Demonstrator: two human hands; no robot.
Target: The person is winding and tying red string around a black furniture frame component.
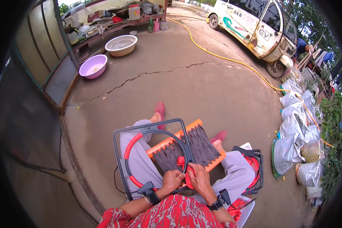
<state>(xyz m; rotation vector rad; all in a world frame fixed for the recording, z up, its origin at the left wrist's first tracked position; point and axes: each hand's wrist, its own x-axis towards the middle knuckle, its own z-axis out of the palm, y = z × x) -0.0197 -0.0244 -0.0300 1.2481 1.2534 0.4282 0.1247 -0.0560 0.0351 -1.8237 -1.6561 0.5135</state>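
Observation:
A black square frame [117, 163] with a round ring in it leans over my left leg. Red strip covers [133, 145] parts of the ring, and the rest is bare black. My left hand [173, 180] is closed at the ring's lower right. Close beside it, my right hand [199, 180] pinches a loose red strip [189, 178] against the ring. More red strip bunches just above my fingers. Behind the frame, between my legs, stands an orange-railed rack [212, 161] strung with dark mesh bands. What my left fingertips press on is partly hidden.
By my right leg are stacked black frames with red wrapping [256, 169] and a white tub [249, 211] of red strips. Stuffed white sacks [290, 148] line the right side. A yellow hose [231, 59] crosses the cracked concrete toward a three-wheeled vehicle [254, 30]. Basins [93, 67] stand far left.

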